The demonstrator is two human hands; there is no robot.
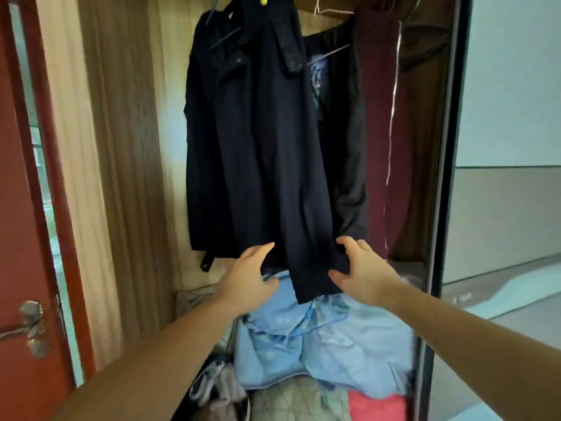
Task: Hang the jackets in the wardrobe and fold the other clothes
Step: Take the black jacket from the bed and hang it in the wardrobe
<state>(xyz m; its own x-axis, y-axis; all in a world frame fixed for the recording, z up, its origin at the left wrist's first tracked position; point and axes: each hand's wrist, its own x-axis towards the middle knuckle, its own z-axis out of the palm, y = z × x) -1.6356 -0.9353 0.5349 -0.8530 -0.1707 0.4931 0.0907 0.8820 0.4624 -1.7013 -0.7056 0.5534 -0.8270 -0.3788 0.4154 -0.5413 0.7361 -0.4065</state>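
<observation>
Overhead, a dark jacket (252, 141) hangs in the wardrobe (127, 147). Right hand (361, 268) pinches its sleeve cuff; left hand (247, 276) hovers slack beside it. Crumpled blue bedding (318, 344) (plus red cloth (376, 405)) crowds the floor below.

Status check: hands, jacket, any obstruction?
Right hand pinching sleeve cuff; left hand open beside it. Dark jacket hanging on hanger. Nothing blocking.

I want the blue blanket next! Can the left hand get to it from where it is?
Probably yes. The left hand is open, just above the light blue blanket heaped on the wardrobe floor, with nothing between them. The dark jacket hangs above, its sleeve end beside the hand rather than under it.
</observation>
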